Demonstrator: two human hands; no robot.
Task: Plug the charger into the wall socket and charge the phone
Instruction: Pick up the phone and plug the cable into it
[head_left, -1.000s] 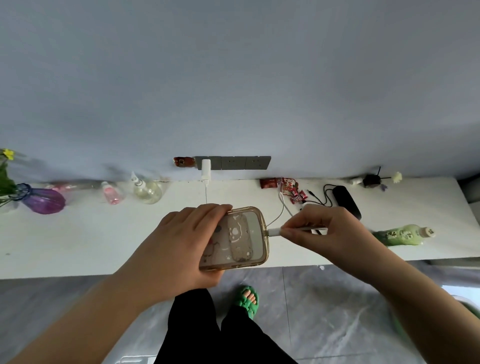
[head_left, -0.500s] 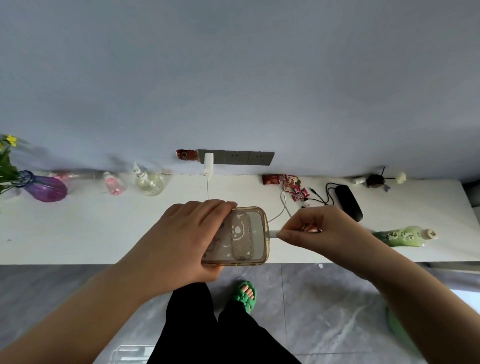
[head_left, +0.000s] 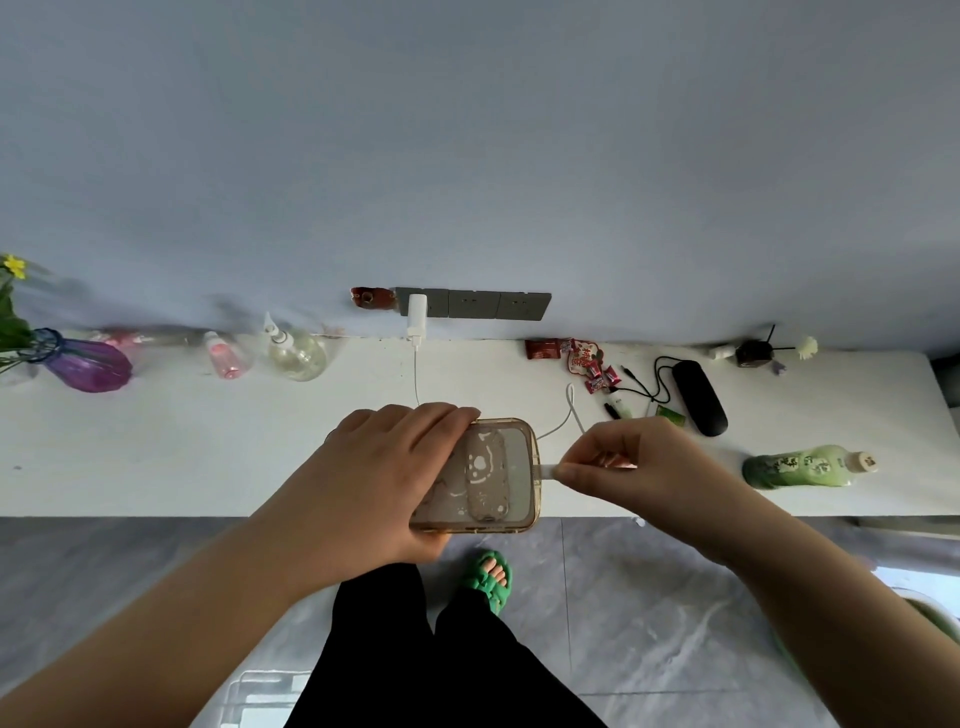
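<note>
Right hand (head_left: 639, 467): thumb and forefinger pinched together on the white plug (head_left: 549, 471), tip at the phone's 3 o'clock edge. Whether it is seated in the port cannot be told. A pinch this near the tip likely serves to steer it straight.

Left hand (head_left: 384, 478): fingers wrapped over the top of the phone (head_left: 480, 475), thumb hidden beneath; clamped, probably to brace against the push from the right. Phone is held level, back upward, in a clear amber case, above the front edge of the counter (head_left: 156, 457).

Cable (head_left: 570, 410): loops slack from the plug toward 12 o'clock, then lies on the counter.

Charger (head_left: 416, 317): white, already in the leftmost wall socket (head_left: 472, 304), at 12 o'clock from the phone.

Clearance: bare counter at 9 o'clock; at 2 o'clock sweets (head_left: 589, 361) and a black case (head_left: 698, 397); at 3 o'clock a green bottle (head_left: 802, 466) lying flat, well apart. Floor open beneath the hands.
</note>
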